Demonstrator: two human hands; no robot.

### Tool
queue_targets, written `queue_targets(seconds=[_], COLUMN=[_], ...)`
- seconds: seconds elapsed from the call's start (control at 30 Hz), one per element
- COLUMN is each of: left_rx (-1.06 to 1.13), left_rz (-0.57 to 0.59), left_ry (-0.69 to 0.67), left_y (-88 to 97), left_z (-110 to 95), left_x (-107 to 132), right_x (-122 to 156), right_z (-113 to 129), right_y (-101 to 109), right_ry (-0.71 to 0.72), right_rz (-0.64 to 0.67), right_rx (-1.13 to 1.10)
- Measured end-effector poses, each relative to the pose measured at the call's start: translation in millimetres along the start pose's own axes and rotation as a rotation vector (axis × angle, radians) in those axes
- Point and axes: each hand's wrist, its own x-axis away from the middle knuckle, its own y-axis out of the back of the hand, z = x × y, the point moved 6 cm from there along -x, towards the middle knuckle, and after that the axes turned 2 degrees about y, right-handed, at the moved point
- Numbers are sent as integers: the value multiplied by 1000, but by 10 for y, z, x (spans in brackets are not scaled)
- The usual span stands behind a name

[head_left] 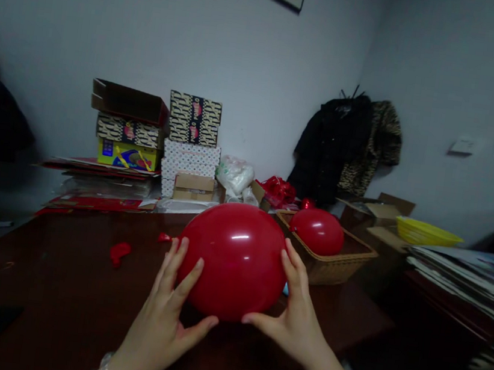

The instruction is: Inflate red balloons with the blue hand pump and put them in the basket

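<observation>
Between my two hands is a large inflated red balloon [237,256], its knotted neck pointing left. My left hand [172,302] cups the balloon's left side with fingers spread and thumb below. On the right side, the fingers and thumb of my right hand [294,312] press against it. A deflated red balloon [120,252] lies on the dark table [55,287] to the left. Behind my right hand, a second inflated red balloon [317,231] rests in a wicker basket [331,269].
Stacked boxes [192,141] and flat red packaging [94,204] line the back. Beside them sit a plastic bag [234,174] and red ribbon [278,190]. To the right are a yellow basket [427,233] and a pile of papers [466,280]. Coats [339,142] hang on the wall.
</observation>
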Motion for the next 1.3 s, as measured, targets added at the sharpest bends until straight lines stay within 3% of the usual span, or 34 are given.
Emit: queue_targets(seconds=[0.2, 0.4, 0.67, 0.93, 1.13, 1.3], left_rx=[73, 134, 224, 181, 110, 87], left_rz=[-80, -65, -65, -39, -22, -37], left_ry=[-121, -209, -273, -263, -236, -214], left_y=[-450, -996, -1685, -2170, -2482, -2630], left_z=[-524, -1030, -1419, -1534, -1452, -1410], left_x=[-352, -755, -1163, -1566, -1843, -1949], right_x=[152, 243, 317, 146, -72, -160], right_z=[-242, -614, -1172, -1751, -2134, -2296], right_y=[638, 1290, 1852, 2052, 2048, 2078], right_ry=[-7, -14, -8, 27, 82, 153], right_rz=[-92, -173, -133, -193, -210, -260], right_rx=[149, 258, 384, 444, 530, 636])
